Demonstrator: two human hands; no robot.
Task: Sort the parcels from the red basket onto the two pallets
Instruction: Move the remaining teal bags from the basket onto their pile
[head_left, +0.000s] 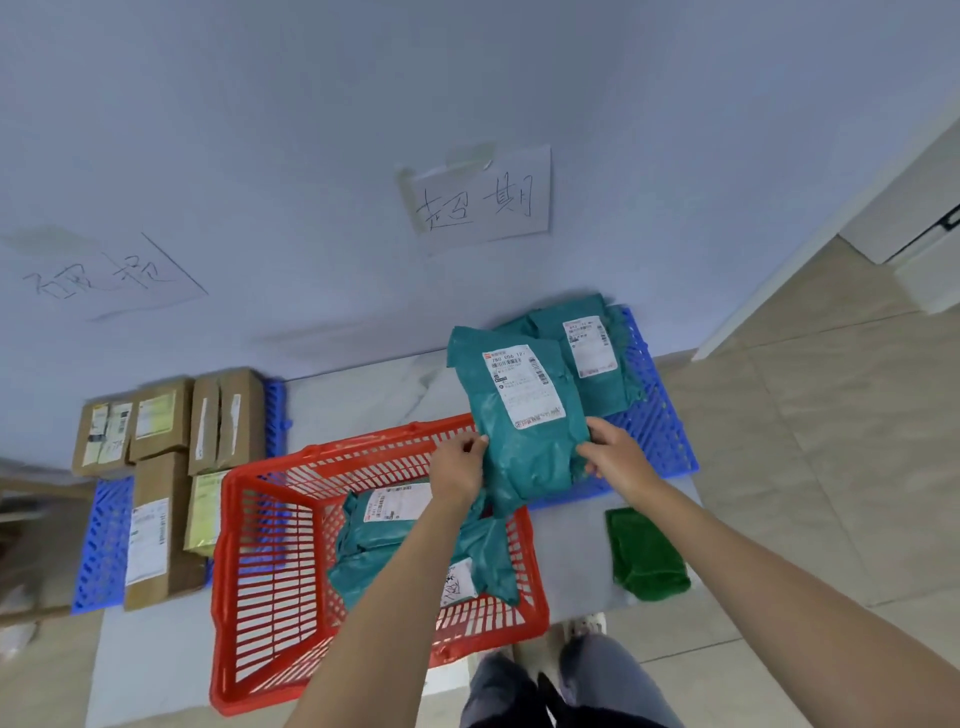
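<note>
A teal plastic parcel (524, 415) with a white label hangs above the gap between the red basket (270, 561) and the right blue pallet (660, 431). My left hand (460, 467) pinches its left edge and my right hand (615, 452) grips its right edge. Two more teal parcels (410, 545) lie in the basket. Another teal parcel (592, 348) lies on the right pallet. The left blue pallet (104, 545) carries several brown cardboard boxes (166, 467).
A green cloth (647, 558) lies on the floor right of the basket. Two handwritten paper signs are taped to the wall, one (483, 202) above the right pallet, one (109, 275) above the left. My shoes (582, 629) stand just behind the basket.
</note>
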